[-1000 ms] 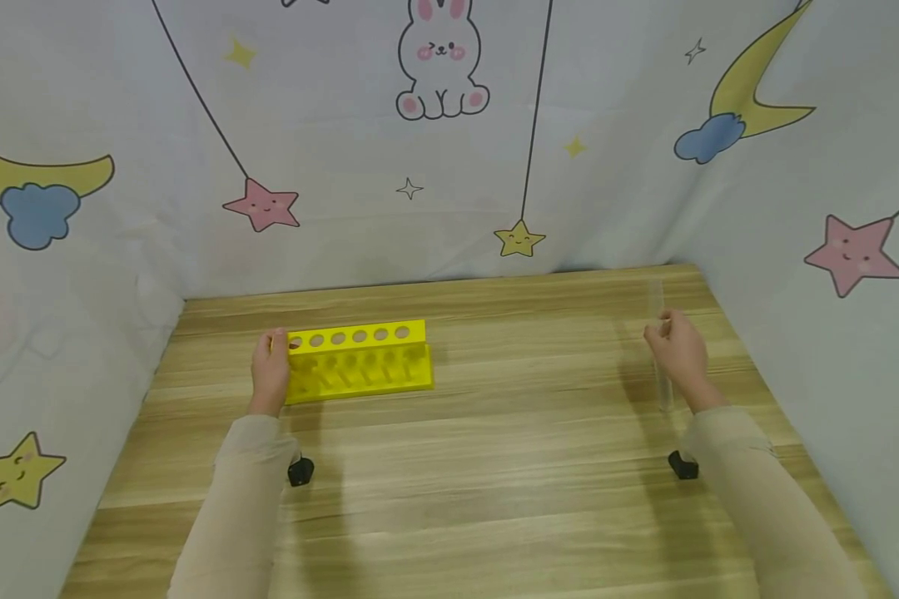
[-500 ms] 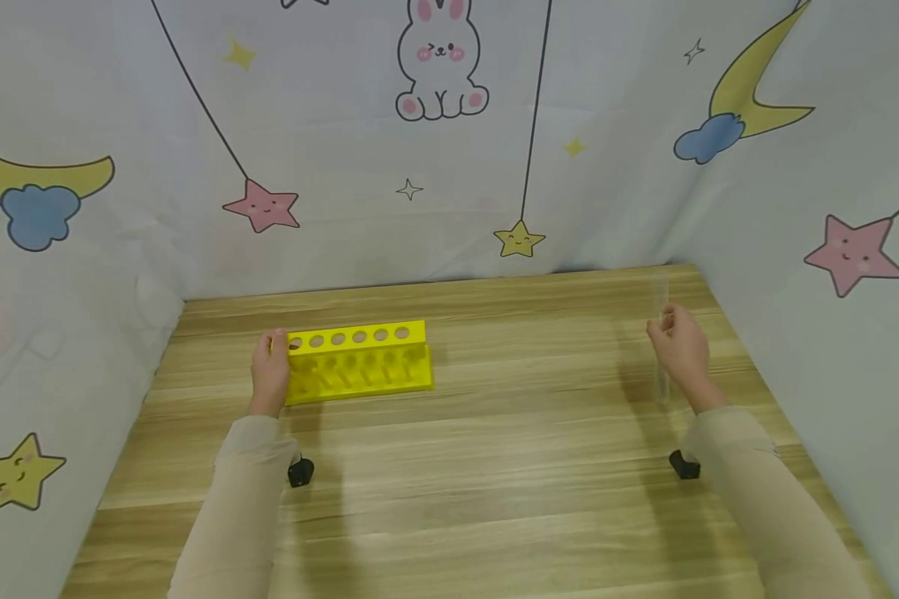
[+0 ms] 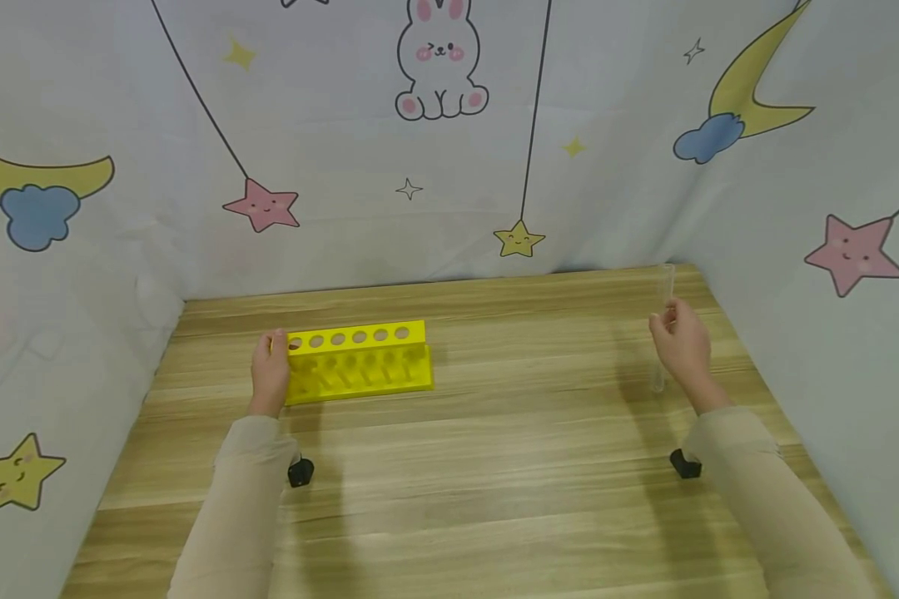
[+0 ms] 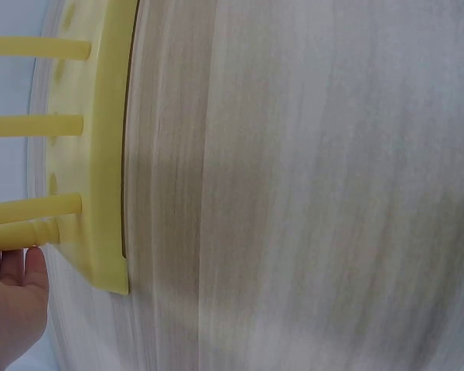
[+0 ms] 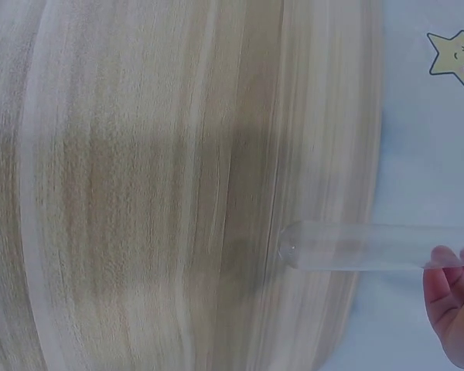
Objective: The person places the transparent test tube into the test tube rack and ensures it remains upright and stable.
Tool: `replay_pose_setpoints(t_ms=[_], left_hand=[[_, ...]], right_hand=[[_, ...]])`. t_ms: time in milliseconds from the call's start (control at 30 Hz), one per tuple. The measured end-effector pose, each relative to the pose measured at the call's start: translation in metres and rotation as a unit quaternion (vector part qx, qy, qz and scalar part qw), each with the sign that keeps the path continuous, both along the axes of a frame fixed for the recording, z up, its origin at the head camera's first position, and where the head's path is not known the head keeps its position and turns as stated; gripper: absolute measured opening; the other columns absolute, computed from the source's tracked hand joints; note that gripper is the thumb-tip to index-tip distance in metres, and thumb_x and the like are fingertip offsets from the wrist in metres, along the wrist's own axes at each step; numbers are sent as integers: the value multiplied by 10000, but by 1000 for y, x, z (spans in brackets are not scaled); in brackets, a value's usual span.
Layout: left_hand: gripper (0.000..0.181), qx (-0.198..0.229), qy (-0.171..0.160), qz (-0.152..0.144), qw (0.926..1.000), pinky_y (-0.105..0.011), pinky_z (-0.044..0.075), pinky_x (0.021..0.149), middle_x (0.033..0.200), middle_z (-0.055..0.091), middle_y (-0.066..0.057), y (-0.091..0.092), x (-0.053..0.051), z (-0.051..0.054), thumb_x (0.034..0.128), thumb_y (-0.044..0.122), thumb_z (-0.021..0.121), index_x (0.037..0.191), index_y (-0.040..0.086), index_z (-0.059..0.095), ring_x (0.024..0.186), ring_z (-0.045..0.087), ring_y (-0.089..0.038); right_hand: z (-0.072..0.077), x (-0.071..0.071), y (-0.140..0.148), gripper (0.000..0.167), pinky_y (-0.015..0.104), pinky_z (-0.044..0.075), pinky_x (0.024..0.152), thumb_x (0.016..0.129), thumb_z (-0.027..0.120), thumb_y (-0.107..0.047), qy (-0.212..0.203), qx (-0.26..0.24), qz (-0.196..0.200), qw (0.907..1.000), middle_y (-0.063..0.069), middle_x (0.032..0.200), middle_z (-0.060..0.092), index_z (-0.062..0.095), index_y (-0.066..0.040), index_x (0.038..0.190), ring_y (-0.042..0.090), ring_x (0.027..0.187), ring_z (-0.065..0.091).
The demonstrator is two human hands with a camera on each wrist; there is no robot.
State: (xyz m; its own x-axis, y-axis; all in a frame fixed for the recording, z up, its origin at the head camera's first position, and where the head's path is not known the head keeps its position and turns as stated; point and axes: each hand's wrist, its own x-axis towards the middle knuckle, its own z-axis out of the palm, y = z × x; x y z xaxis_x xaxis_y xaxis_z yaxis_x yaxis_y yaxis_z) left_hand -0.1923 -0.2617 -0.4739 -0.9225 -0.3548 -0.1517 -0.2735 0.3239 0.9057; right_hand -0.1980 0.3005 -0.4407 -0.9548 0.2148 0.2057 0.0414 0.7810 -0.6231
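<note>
A yellow test tube rack (image 3: 360,383) stands on the left part of the table, with a row of round holes along its top. My left hand (image 3: 271,373) holds the rack's left end. In the left wrist view its fingers (image 4: 32,267) touch the rack's end post. At the right, my right hand (image 3: 682,343) pinches a clear test tube (image 3: 667,283) around its middle. The tube's rounded bottom (image 5: 294,244) points down and hangs above the table. Part of the tube is hidden behind the fingers.
The wood-grain table (image 3: 494,466) meets a white printed cloth (image 3: 330,241) at the back and both sides. A black wrist camera (image 3: 300,472) sits at the left cuff, and another black camera (image 3: 685,463) at the right cuff.
My right hand has risen a little, away from me and slightly rightward, lifting the test tube with it. My left hand and the rack have stayed in place.
</note>
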Motion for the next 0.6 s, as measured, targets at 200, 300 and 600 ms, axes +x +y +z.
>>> replay_pose_setpoints(t_ms=[200,300,600], left_hand=[[572,2,26,13,10000,-269,308,809,1183,472,-170,1,1,0,931,485,200,1190,5,371,1041,397,-217],[562,16,5,22,10000,-267,310,800,1179,474,-165,0,1,1,932,481,203,1185,9,372,1033,400,-215],[527,60,-55,20,10000,-268,311,786,1160,477,-144,1,1,4,936,471,211,1152,24,386,1013,403,-206]], right_hand=[[0,1,0,378,476,404,750,886,425,-179,87,-37,-79,9999,214,936,540,446,84,1158,362,850,540],[0,1,0,372,477,403,762,887,430,-177,137,-65,-127,9998,216,938,542,449,82,1154,365,854,545],[-1,2,-1,342,460,430,808,886,448,-161,340,-292,-293,9986,206,948,539,456,71,1137,367,936,556]])
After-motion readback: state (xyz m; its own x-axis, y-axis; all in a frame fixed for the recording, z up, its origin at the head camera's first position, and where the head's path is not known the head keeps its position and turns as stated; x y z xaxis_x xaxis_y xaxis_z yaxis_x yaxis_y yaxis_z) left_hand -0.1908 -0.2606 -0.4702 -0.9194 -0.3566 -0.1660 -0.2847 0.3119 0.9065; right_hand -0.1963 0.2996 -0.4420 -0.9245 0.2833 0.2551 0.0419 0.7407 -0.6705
